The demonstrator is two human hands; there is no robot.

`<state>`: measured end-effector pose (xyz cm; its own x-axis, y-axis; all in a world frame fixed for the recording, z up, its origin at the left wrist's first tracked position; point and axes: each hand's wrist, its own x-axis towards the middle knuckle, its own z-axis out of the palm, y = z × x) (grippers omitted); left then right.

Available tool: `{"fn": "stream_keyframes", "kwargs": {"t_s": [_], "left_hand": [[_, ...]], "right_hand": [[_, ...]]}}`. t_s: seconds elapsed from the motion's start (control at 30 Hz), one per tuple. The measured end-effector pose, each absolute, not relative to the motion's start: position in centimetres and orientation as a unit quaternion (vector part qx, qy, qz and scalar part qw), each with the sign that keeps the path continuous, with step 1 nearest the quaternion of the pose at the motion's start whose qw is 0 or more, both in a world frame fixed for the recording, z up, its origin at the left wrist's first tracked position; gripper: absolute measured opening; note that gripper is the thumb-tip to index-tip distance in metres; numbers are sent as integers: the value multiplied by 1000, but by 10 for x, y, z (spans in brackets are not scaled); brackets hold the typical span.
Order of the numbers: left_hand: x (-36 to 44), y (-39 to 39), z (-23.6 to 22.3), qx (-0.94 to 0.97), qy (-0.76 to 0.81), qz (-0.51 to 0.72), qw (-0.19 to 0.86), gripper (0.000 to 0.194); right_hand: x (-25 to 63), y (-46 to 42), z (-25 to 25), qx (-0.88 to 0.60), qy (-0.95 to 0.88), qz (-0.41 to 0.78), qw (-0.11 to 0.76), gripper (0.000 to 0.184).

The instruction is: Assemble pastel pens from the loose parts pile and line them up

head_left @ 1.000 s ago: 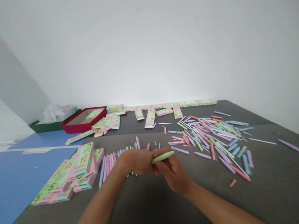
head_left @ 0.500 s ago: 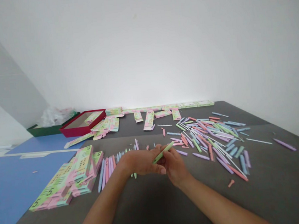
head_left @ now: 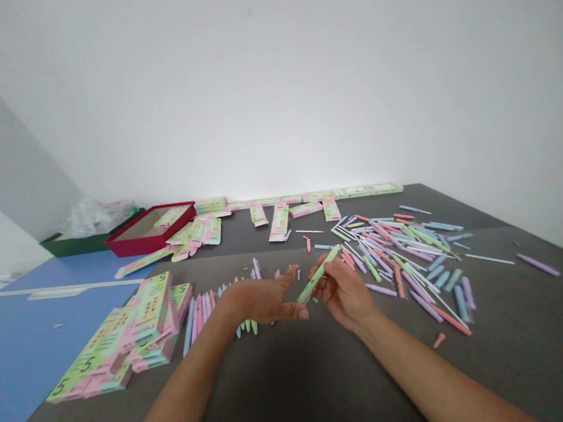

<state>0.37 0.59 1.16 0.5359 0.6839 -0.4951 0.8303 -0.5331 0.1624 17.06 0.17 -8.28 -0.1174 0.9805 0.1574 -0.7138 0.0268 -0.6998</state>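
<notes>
A light green pen (head_left: 314,281) slants up to the right, pinched between the thumb and fingers of my right hand (head_left: 347,291). Just left of its lower end is my left hand (head_left: 265,300), with thumb and fingers spread apart and nothing held. Beneath and behind my left hand runs a row of pastel pens (head_left: 204,310), sorted side by side in purple, pink, blue and green; the hand hides part of it. Right of my hands lies a loose heap of pen parts (head_left: 390,246), with coloured barrels, caps and thin white refills.
At the left, small cartons marked 5 (head_left: 146,312) are stacked near the blue surface (head_left: 12,326). Flattened cartons (head_left: 194,237) lie beside a red box lid (head_left: 151,241). A green tray (head_left: 84,244) holds clear plastic. More cartons line the wall.
My hands have moved apart. The left has opened away from the green pen, while the right has shifted slightly right with the pen in its fingers.
</notes>
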Motion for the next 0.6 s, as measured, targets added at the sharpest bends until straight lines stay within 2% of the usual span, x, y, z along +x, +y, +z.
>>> {"fn": "stream_keyframes", "kwargs": {"t_s": [0.23, 0.6], "left_hand": [[9, 6, 15, 855, 428, -221, 194, 91], [6, 10, 14, 846, 427, -233, 217, 114]], "right_hand": [[174, 1, -76, -195, -373, 645, 638, 25], [170, -8, -79, -179, -422, 629, 627, 23]]}}
